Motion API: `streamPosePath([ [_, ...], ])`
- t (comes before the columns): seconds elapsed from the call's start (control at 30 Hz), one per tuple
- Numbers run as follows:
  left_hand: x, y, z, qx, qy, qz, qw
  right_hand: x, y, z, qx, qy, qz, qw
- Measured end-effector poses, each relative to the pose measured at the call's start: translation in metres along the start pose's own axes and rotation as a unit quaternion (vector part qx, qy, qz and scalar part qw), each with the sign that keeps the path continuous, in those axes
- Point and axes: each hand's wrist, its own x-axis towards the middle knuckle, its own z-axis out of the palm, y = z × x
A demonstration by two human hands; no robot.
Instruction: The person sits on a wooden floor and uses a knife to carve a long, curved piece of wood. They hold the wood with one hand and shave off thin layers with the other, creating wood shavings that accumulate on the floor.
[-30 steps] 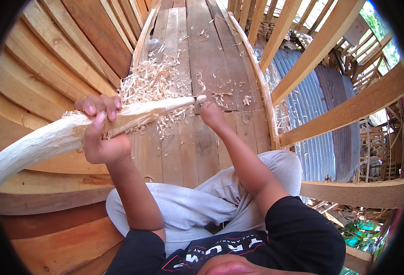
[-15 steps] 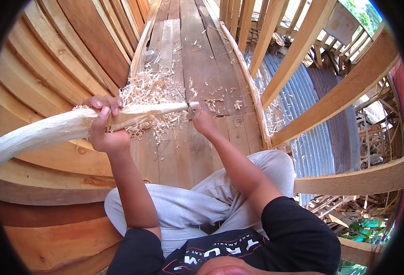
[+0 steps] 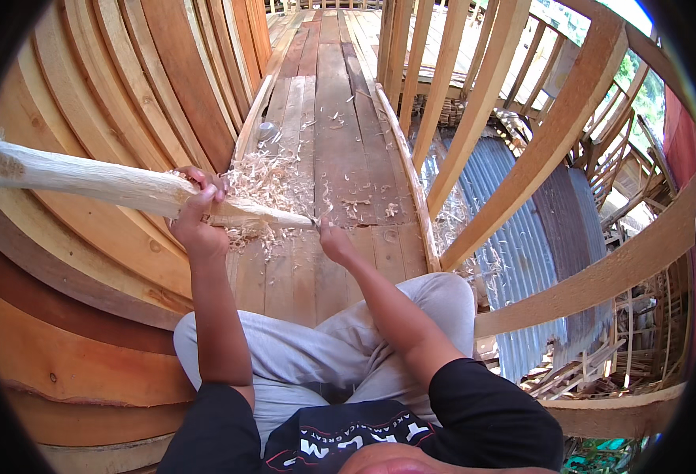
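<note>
A long, pale, peeled wooden pole [image 3: 103, 179] reaches from the left edge toward the middle, where it tapers to a narrow tip. My left hand [image 3: 198, 221] is closed round it a short way behind the taper, thumb on top. At the tip, my right hand [image 3: 334, 242] is closed in a fist on a small dark-bladed knife [image 3: 314, 224]. The blade touches or lies right beside the wood; the handle is hidden inside the fist. Curled wood shavings [image 3: 273, 182] lie heaped on the floor beyond the pole.
Wooden planks [image 3: 87, 347] line the left side. On the plank floor [image 3: 340, 150] stands a small grey cup-like object [image 3: 267, 130]. A slatted wooden railing [image 3: 474, 103] runs along the right, with corrugated metal sheets [image 3: 514, 276] below. My crossed legs [image 3: 300, 347] are near.
The view has shifted. The pole's left end now sits higher in view and its tip slants down to the right. Both hands keep their hold, with the right still at the tip.
</note>
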Motion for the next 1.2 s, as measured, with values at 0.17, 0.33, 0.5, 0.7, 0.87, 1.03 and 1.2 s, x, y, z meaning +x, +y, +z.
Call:
streamPosePath([
  [0.17,-0.008,0.002,-0.004,-0.006,-0.009,-0.018,1.0,-0.003,0.035,0.017,-0.104,-0.011,0.017,0.994],
  [0.33,-0.024,0.009,0.013,0.049,0.047,0.007,0.998,-0.001,0.053,0.015,-0.103,-0.012,0.037,0.994],
  [0.5,-0.035,0.018,0.012,0.052,0.035,0.012,0.998,-0.029,0.021,0.02,-0.017,-0.018,0.065,0.998],
  [0.7,-0.036,0.018,0.005,0.05,0.032,0.028,0.998,-0.03,0.025,0.008,-0.051,0.083,-0.017,0.995],
  [0.87,-0.043,0.026,-0.003,0.068,0.056,0.04,0.995,-0.045,0.002,0.015,-0.09,0.073,-0.008,0.993],
  [1.03,-0.048,0.015,0.0,0.052,0.046,0.05,0.996,-0.044,0.005,0.016,-0.073,0.13,-0.007,0.989],
  [1.2,-0.045,0.017,-0.001,0.068,0.051,0.05,0.995,-0.048,-0.013,0.02,-0.085,0.115,0.036,0.989],
])
